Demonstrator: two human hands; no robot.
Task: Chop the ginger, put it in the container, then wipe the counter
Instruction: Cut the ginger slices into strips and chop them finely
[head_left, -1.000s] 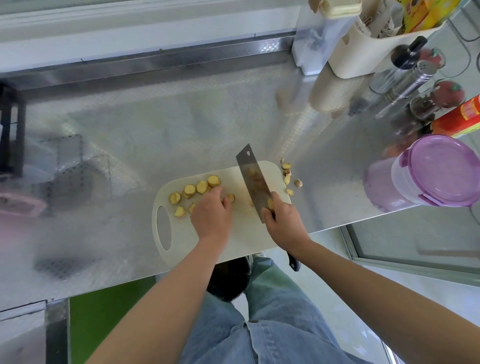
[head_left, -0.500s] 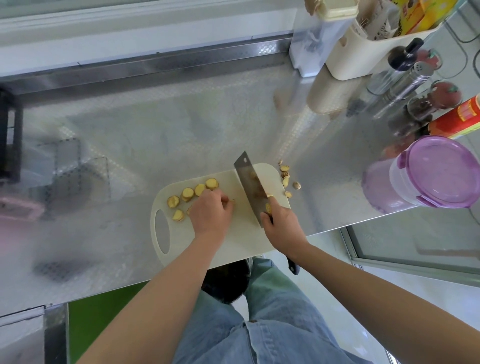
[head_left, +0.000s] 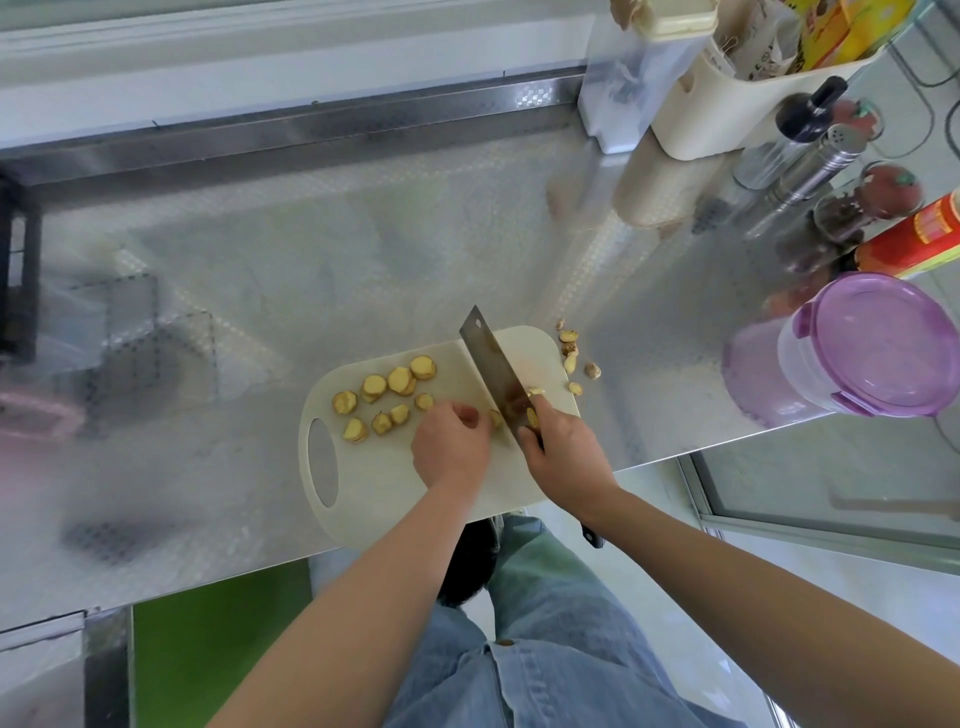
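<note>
My left fingers curl shut on the last ginger piece, steadying it beside the cleaver on the cutting board; my right hand clamps its handle. Slices lie clear, left.

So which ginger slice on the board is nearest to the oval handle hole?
The slice at the group's lower left, just right of the hole. The other slices lie farther right or higher on the board.
</note>
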